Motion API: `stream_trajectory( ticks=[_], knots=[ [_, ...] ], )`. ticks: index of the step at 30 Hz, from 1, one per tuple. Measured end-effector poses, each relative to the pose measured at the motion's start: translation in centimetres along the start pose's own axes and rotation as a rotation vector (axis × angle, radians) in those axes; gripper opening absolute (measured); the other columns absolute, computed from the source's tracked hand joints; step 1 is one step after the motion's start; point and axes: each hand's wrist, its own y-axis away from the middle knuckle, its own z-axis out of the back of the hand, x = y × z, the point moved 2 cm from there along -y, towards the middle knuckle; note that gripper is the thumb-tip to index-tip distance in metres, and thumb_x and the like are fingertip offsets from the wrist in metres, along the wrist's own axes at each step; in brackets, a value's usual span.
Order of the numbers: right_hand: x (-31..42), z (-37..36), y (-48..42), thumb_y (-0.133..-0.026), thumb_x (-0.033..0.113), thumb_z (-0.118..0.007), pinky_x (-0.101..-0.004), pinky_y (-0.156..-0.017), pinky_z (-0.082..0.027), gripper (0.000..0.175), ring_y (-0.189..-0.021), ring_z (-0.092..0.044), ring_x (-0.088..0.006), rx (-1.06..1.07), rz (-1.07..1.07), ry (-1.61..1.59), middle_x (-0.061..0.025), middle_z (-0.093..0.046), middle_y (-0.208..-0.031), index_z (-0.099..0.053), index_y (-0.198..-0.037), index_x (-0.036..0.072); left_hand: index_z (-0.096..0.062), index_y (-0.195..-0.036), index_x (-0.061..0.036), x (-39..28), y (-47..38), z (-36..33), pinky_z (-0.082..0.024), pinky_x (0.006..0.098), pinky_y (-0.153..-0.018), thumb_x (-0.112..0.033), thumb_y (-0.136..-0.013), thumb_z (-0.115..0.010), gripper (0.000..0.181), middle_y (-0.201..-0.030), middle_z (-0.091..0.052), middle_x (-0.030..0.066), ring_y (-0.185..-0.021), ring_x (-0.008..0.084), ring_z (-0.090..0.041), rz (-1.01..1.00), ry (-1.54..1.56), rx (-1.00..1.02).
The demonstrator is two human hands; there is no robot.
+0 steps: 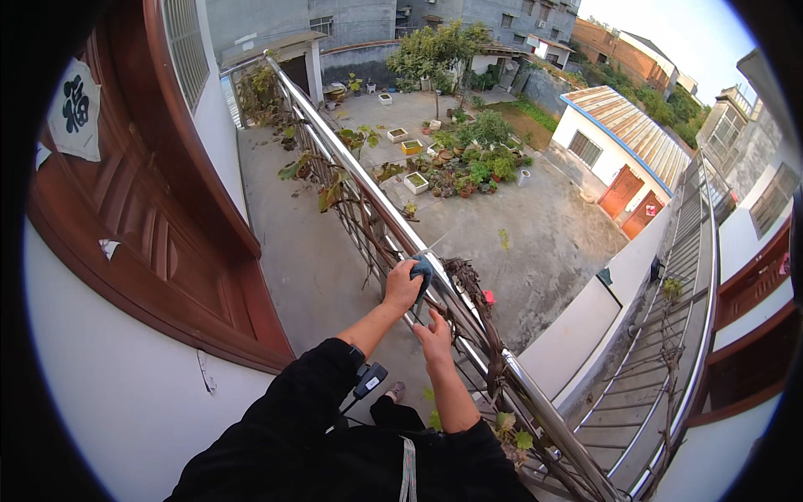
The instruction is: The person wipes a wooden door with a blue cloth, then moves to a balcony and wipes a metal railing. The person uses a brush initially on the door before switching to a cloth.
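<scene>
My left hand grips a dark blue-green cloth against the polished metal handrail of a balcony railing. Below it, my right hand has its fingers apart beside the lower rails and holds nothing; whether its fingertips touch a rail or a stem I cannot tell. Dry brown vine stems wind around the handrail just past my hands. More stems and yellowing leaves hang along the railing toward its far end.
A brown wooden door stands on the left of the concrete walkway. Beyond the railing, a courtyard lies lower down, with potted plants and a small tree. Another railing runs along the right.
</scene>
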Motion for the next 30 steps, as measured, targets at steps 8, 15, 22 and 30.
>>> stream_trajectory(
  ticks=[8,15,22,30],
  knots=[
    [-1.4,0.5,-5.4,-0.079,0.018,-0.071,-0.0354,-0.095,-0.048,0.048,-0.110,-0.059,-0.0262,-0.074,-0.067,-0.007,-0.0166,-0.060,-0.123,-0.061,-0.122,-0.002,-0.055,-0.127,-0.0002,5.0,-3.0,-7.2,-0.038,0.0377,-0.110,-0.003,-0.080,-0.062,0.048,-0.137,-0.053,0.0175,-0.133,0.0334,-0.045,-0.475,-0.389,0.430],
    [1.3,-0.3,-8.2,-0.079,0.014,-0.069,-0.0338,-0.080,-0.054,0.030,-0.086,-0.070,-0.0239,-0.133,-0.022,0.156,-0.0153,-0.070,-0.099,-0.068,-0.104,-0.003,-0.054,-0.131,-0.0015,6.3,-3.7,-5.9,-0.041,0.0372,-0.109,-0.010,-0.076,-0.064,0.057,-0.140,-0.052,0.0166,-0.134,0.0330,-0.045,-0.569,-0.339,0.539],
    [4.8,1.3,-9.6,-0.079,0.011,-0.066,-0.0349,-0.076,-0.054,0.019,-0.080,-0.069,-0.0256,-0.225,0.068,0.222,-0.0155,-0.069,-0.091,-0.070,-0.093,0.000,-0.065,-0.112,-0.0015,5.2,-4.5,-6.7,-0.044,0.0362,-0.104,-0.017,-0.079,-0.064,0.037,-0.124,-0.062,0.0153,-0.121,0.0328,-0.056,-0.808,-0.313,0.482],
    [6.0,0.4,-11.6,-0.079,0.013,-0.065,-0.0305,-0.070,-0.054,0.022,-0.073,-0.069,-0.0171,-0.321,0.102,0.280,-0.0128,-0.073,-0.080,-0.073,-0.095,0.000,-0.063,-0.090,-0.0060,5.0,-7.4,-7.0,-0.052,0.0358,-0.081,-0.009,-0.077,-0.061,0.013,-0.097,-0.063,0.0088,-0.096,0.0281,-0.061,-0.847,-0.132,0.734]
  ],
)
